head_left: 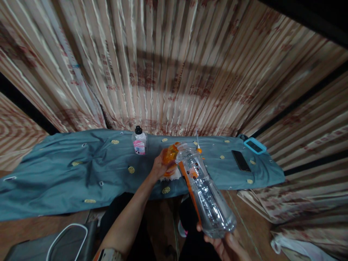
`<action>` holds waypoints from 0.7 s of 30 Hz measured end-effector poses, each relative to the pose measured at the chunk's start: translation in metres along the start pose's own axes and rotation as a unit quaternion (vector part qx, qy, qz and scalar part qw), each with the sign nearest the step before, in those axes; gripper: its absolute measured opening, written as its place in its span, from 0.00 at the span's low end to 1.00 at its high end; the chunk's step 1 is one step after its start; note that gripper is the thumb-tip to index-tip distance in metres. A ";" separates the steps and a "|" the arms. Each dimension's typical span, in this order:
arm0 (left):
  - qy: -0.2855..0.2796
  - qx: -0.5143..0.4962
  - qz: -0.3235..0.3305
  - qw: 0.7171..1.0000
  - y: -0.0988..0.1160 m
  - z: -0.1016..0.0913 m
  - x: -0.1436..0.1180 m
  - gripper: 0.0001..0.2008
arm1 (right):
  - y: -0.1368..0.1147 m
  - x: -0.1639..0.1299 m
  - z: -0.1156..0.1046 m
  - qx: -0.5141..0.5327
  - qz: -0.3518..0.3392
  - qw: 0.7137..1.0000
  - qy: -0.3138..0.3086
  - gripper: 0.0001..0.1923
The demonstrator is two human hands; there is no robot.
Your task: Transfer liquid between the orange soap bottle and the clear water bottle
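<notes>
Right hand (pixel 227 246) is gripping the bottle (pixel 205 190) base, its long axis pointing away; left hand (pixel 160 166) is clutching the orange cap (pixel 170 156) end

Our left arm stretches forward from the lower middle of the view, forearm bare, a patterned band near the elbow. Our left hand (pixel 162 165) is curled shut, its fingers (pixel 170 167) wrapped around what it holds. Our right hand (pixel 227 246) sits low at the bottom edge, palm up, fingers clasped.
</notes>
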State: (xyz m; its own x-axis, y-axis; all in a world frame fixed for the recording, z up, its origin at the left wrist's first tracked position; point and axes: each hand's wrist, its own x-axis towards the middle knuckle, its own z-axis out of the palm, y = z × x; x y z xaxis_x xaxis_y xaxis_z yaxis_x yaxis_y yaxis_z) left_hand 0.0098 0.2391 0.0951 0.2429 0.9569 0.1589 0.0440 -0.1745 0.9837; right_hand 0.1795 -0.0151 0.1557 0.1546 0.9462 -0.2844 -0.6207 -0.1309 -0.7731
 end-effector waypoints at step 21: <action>-0.002 -0.003 0.000 1.000 0.000 0.001 0.000 0.28 | 0.000 0.002 -0.006 0.006 0.001 0.999 -0.035 0.18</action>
State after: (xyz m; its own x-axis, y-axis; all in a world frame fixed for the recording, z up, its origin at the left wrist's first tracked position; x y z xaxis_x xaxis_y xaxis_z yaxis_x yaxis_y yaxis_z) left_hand 0.0111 0.2390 0.0947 0.2466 0.9561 0.1583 0.0390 -0.1730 0.9842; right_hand 0.1846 -0.0149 0.1519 0.1007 0.9642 -0.2452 -0.6302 -0.1289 -0.7656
